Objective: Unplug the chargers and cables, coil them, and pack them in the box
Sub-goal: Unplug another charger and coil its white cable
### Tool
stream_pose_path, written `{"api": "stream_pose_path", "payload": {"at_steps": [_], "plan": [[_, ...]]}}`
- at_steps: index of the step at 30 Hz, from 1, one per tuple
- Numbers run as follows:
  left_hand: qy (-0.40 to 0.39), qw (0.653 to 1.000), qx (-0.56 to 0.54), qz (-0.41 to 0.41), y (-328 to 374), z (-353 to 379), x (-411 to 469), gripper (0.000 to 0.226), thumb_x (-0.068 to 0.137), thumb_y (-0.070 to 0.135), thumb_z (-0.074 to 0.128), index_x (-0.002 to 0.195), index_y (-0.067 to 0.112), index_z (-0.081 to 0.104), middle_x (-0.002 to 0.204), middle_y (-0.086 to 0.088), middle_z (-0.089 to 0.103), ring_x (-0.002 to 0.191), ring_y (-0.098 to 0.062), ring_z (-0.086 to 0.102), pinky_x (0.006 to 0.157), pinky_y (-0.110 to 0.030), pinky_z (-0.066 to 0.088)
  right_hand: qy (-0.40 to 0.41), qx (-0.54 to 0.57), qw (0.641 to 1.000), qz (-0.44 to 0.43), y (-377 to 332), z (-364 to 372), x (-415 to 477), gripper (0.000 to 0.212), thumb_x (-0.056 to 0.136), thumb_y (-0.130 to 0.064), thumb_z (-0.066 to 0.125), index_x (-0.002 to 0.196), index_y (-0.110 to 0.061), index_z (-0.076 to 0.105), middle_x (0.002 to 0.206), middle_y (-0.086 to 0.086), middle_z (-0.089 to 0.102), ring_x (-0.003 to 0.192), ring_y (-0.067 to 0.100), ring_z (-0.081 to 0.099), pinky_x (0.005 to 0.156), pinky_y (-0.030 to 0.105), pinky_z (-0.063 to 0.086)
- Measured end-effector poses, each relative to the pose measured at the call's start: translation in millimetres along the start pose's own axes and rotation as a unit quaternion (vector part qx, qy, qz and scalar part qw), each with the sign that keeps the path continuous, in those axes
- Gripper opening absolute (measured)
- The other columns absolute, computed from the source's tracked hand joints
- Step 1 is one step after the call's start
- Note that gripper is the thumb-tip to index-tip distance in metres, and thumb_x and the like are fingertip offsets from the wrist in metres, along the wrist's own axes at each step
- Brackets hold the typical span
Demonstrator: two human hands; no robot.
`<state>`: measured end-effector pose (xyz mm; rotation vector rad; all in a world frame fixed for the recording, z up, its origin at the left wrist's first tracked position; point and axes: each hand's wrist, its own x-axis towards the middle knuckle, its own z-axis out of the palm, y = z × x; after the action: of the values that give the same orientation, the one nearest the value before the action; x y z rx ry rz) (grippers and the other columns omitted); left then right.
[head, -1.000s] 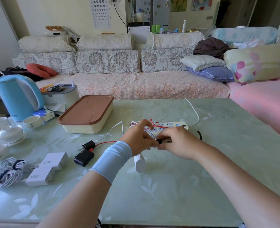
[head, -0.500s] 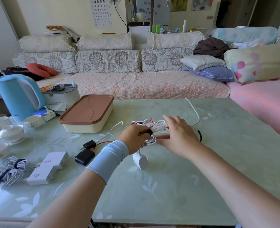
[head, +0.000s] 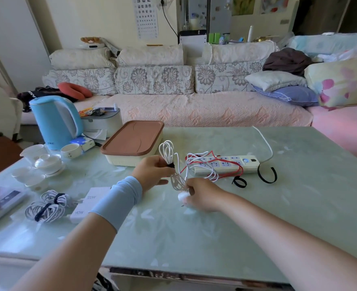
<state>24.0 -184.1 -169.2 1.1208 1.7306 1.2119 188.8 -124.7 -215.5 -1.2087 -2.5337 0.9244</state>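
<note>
My left hand [head: 152, 173] pinches the limp cable coil [head: 166, 149] at its black strap [head: 170, 165] (surest hold, I reckon); my right hand [head: 204, 194] grips its light plug [head: 182, 196].

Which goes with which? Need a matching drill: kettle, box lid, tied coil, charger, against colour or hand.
Things:
1 kettle
2 lid
3 coil
4 charger

Colour or place:
A in the left hand
B brown
C light blue
D in the right hand

Pairs: 1-C, 2-B, 3-A, 4-D
</note>
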Motion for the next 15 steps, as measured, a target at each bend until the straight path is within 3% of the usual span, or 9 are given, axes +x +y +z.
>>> {"api": "stream_pose_path", "payload": {"at_steps": [2, 5, 7, 10, 13, 15], "plan": [[0.034, 0.996, 0.076, 0.025, -9, -20, -2, 0.036, 0.079, 0.009, 0.074, 0.106, 0.010, 0.051, 0.083, -0.004, 0.067, 0.070, -0.021, 0.063, 0.069, -0.035, 0.058, -0.008, 0.003, 1.000, 0.003, -7, 6, 2, 0.019, 0.083, -0.036, 0.062, 0.077, -0.019, 0.055, 0.076, -0.010, 0.058, 0.068, 0.009, 0.054, 0.064, 0.025, 0.044], [0.070, 0.977, 0.191, 0.064, -22, -49, -10, 0.059, 0.069, 0.026, 0.076, 0.112, 0.032, 0.036, 0.080, -0.005, 0.069, 0.067, -0.026, 0.063, 0.071, -0.043, 0.058, -0.017, 0.008, 1.000, 0.004, -18, 17, 8, 0.025, 0.076, -0.034, 0.064, 0.080, -0.010, 0.060, 0.074, -0.009, 0.060, 0.068, 0.014, 0.052, 0.067, 0.030, 0.049], [0.052, 0.977, 0.195, 0.069, -28, -66, -18, 0.057, 0.074, 0.012, 0.076, 0.113, 0.032, 0.039, 0.075, -0.010, 0.066, 0.063, -0.025, 0.061, 0.069, -0.045, 0.059, -0.033, -0.002, 0.999, 0.000, -31, 25, 8, 0.026, 0.075, -0.032, 0.067, 0.083, -0.008, 0.063, 0.073, -0.010, 0.059, 0.066, 0.014, 0.052, 0.066, 0.029, 0.047], [0.022, 0.980, 0.186, 0.067, -36, -92, -33, 0.046, 0.072, -0.001, 0.076, 0.110, 0.012, 0.054, 0.069, -0.008, 0.067, 0.059, -0.013, 0.059, 0.072, -0.041, 0.056, -0.047, -0.017, 0.999, -0.014, -51, 41, 5, 0.034, 0.078, -0.028, 0.068, 0.101, -0.004, 0.063, 0.095, 0.003, 0.066, 0.084, 0.026, 0.060, 0.078, 0.036, 0.054], [0.026, 0.982, 0.186, 0.031, -51, -122, -51, 0.029, 0.068, 0.009, 0.085, 0.093, 0.009, 0.069, 0.081, -0.001, 0.074, 0.077, -0.015, 0.069, 0.078, -0.028, 0.058, -0.048, -0.006, 0.998, -0.027, -65, 57, 7, 0.031, 0.079, -0.029, 0.068, 0.107, -0.016, 0.063, 0.106, 0.001, 0.061, 0.096, 0.023, 0.060, 0.079, 0.032, 0.052], [0.048, 0.986, 0.159, 0.015, -61, -136, -64, 0.027, 0.067, 0.011, 0.086, 0.090, 0.008, 0.071, 0.082, -0.003, 0.074, 0.076, -0.016, 0.069, 0.070, -0.019, 0.056, -0.050, 0.021, 0.998, -0.033, -74, 65, 10, 0.033, 0.080, -0.029, 0.067, 0.112, -0.020, 0.066, 0.110, 0.002, 0.063, 0.100, 0.022, 0.063, 0.081, 0.030, 0.052]]}}
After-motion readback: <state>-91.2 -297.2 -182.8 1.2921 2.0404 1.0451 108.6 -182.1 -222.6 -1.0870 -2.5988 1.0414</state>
